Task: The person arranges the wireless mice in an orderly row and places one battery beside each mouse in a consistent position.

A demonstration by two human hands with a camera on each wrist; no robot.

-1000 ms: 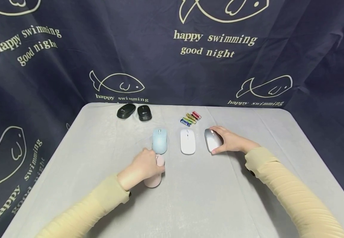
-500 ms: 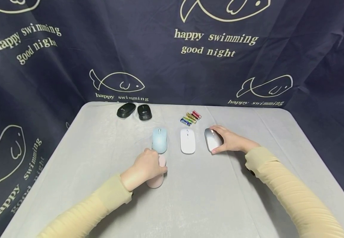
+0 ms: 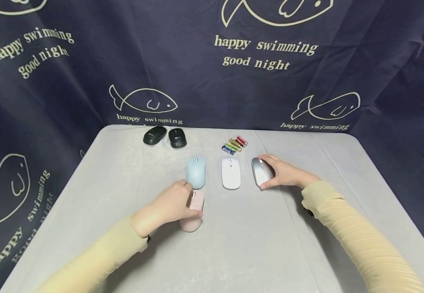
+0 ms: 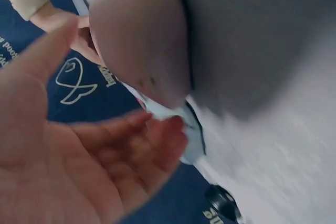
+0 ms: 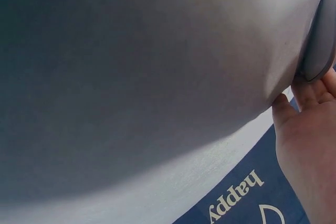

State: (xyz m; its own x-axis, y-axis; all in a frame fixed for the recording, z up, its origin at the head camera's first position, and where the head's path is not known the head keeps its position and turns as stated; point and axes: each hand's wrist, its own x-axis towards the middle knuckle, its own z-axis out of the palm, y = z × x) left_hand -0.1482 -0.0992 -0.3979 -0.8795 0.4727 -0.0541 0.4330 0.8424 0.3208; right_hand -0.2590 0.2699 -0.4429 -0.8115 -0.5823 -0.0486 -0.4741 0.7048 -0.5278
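My left hand (image 3: pixel 168 203) is beside a pink computer mouse (image 3: pixel 191 221), its thumb over the right edge and its fingers near the front left. In the left wrist view the palm faces the pink mouse (image 4: pixel 142 35) with the fingers loosely bent and apart from its body. Directly beyond its front end lies a light blue mouse (image 3: pixel 196 173). My right hand (image 3: pixel 285 171) holds a silver-grey mouse (image 3: pixel 262 173) between thumb at the near end and fingers at the far end. A white mouse (image 3: pixel 231 174) lies between the blue and silver ones.
Two black mice, one oval (image 3: pixel 154 135) and one stubbier (image 3: pixel 177 138), sit at the back left of the cloth-covered table (image 3: pixel 241 248). Several small coloured batteries (image 3: pixel 235 145) lie together behind the white mouse. A dark blue printed curtain (image 3: pixel 204 61) surrounds the table's back and sides.
The pink mouse has shifted slightly right, beneath the blue one. My left hand has since drawn back to the left, loosening and uncovering more of it. My right hand stays on the silver mouse.
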